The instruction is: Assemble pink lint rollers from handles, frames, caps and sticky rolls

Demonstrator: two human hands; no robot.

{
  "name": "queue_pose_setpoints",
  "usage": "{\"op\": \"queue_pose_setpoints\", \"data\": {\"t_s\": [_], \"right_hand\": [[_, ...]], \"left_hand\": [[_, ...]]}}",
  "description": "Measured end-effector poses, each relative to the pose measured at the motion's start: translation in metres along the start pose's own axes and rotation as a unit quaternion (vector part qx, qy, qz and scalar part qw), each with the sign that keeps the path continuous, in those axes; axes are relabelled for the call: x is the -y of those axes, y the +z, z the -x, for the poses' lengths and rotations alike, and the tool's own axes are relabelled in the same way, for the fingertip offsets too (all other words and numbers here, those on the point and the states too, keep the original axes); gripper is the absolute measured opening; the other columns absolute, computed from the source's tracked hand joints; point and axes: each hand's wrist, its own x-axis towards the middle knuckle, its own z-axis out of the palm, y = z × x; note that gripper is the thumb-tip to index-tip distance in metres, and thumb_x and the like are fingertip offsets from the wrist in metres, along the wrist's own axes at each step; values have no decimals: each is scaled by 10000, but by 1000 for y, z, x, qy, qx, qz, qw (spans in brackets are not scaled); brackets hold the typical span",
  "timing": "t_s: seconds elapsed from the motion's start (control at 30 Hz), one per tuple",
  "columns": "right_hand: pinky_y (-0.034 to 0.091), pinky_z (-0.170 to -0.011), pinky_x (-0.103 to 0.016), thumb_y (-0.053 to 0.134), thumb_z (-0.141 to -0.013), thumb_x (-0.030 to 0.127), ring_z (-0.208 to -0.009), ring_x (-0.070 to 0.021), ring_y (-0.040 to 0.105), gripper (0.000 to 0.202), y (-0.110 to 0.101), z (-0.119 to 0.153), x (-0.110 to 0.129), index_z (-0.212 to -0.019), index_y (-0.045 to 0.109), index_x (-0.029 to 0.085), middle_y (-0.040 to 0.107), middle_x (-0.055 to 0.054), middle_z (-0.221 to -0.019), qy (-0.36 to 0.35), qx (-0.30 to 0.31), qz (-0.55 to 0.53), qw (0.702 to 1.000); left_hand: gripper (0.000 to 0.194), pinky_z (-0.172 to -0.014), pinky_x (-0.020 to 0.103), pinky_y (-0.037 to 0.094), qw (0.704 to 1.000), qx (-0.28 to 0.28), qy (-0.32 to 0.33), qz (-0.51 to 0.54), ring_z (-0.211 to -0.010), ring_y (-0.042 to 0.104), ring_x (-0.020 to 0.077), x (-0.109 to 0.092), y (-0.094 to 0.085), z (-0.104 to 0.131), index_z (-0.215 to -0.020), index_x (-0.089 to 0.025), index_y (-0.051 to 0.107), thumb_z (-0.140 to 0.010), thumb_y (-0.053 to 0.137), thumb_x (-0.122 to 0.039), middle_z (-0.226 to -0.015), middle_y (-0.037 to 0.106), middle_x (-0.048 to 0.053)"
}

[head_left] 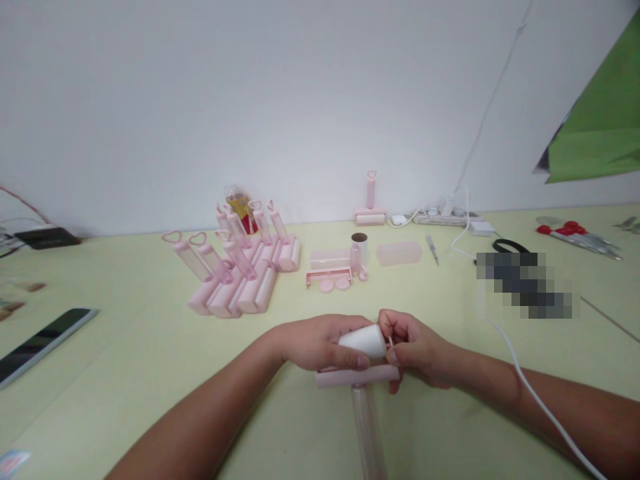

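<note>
My left hand (325,343) is wrapped round a white lint roll (366,341), its thumb lying along the near side. Just beneath the roll is a pink lint roller frame (357,377), its translucent handle (369,433) pointing toward me. At the roll's right end, my right hand (415,347) has its fingers closed in a pinch. A small pale sliver shows between those fingers, but I cannot make out what it is. How the roll meets the frame is partly hidden by my hands.
Several pink lint rollers (235,273) stand at the left. Beyond my hands lie loose roller parts (330,275), a cardboard-cored roll (359,243) and a pink cover (399,253). A phone (43,343) is at far left. A white cable (530,390) crosses my right forearm; scissors (575,233) lie right.
</note>
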Motion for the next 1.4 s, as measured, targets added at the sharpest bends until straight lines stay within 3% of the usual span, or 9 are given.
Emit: {"op": "queue_pose_setpoints", "data": {"t_s": [0.17, 0.33, 0.47, 0.6, 0.77, 1.0, 1.13, 1.27, 1.4], "right_hand": [[477, -345, -213, 649, -698, 225, -360, -84, 484, 251, -2, -5, 5, -795, 418, 219, 533, 102, -516, 18, -52, 124, 991], [278, -324, -162, 579, -767, 218, -332, -61, 367, 120, -5, -5, 10, -788, 461, 216, 490, 96, -476, 24, -101, 316, 943], [336, -432, -195, 651, -806, 315, -481, -71, 466, 265, -16, -6, 9, -1024, 557, 197, 614, 19, -758, -61, -144, 401, 903], [441, -562, -239, 650, -835, 368, -594, -82, 521, 577, -29, -11, 10, -1356, 445, 230, 609, -80, -1157, -140, -191, 415, 878], [398, -472, -221, 601, -879, 368, -522, -68, 465, 551, -39, -15, 11, -1394, 473, 219, 651, -76, -1071, -153, -157, 372, 902], [378, -370, -201, 639, -838, 397, -458, -69, 473, 389, -41, -18, 10, -1159, 550, 196, 684, -61, -963, -124, -164, 289, 935], [371, -373, -180, 678, -810, 378, -572, -112, 565, 412, -42, -19, 11, -1149, 543, 188, 688, -66, -939, -119, -153, 276, 941], [358, -371, -186, 657, -832, 374, -453, -76, 467, 451, -43, -19, 11, -1218, 534, 175, 662, -16, -771, -117, -160, 296, 934], [374, -372, -197, 704, -788, 391, -491, -77, 496, 442, -45, -20, 8, -1152, 552, 191, 687, -67, -982, -130, -165, 272, 939]], "left_hand": [[409, -640, 231, 415, 990, -134, 27, -16, -701, 495, 131, 20, -5, -9, -1091, -147, 568, -854, 591, -480, -817, 559, 8], [371, -705, 243, 407, 972, -227, 46, -49, -793, 493, 155, 29, -6, -15, -1104, -141, 600, -760, 610, -279, -891, 552, 11], [590, -786, 282, 441, 966, -240, 44, -85, -892, 531, 197, 32, -6, -13, -1272, -155, 534, -687, 605, -188, -1037, 587, 42], [658, -961, 358, 426, 951, -270, 81, -123, -1092, 525, 244, 40, -10, -15, -1333, -185, 497, -703, 683, -220, -1243, 555, 87], [686, -1012, 390, 409, 945, -287, 78, -137, -1122, 539, 251, 52, -13, -22, -1330, -200, 535, -688, 767, -264, -1239, 571, 96], [698, -918, 348, 467, 953, -292, 71, -26, -1040, 584, 219, 65, -18, -24, -1328, -178, 537, -698, 797, -325, -1126, 618, 84], [822, -811, 312, 495, 955, -287, 69, 36, -938, 598, 187, 70, -18, -26, -1407, -197, 431, -684, 807, -300, -1114, 611, 83], [814, -805, 301, 489, 948, -302, 86, 55, -933, 589, 174, 71, -18, -28, -1396, -201, 427, -683, 811, -288, -1085, 595, 65], [786, -782, 297, 493, 949, -290, 77, 100, -891, 593, 167, 70, -18, -29, -1348, -190, 456, -662, 822, -296, -1046, 605, 59]]}}
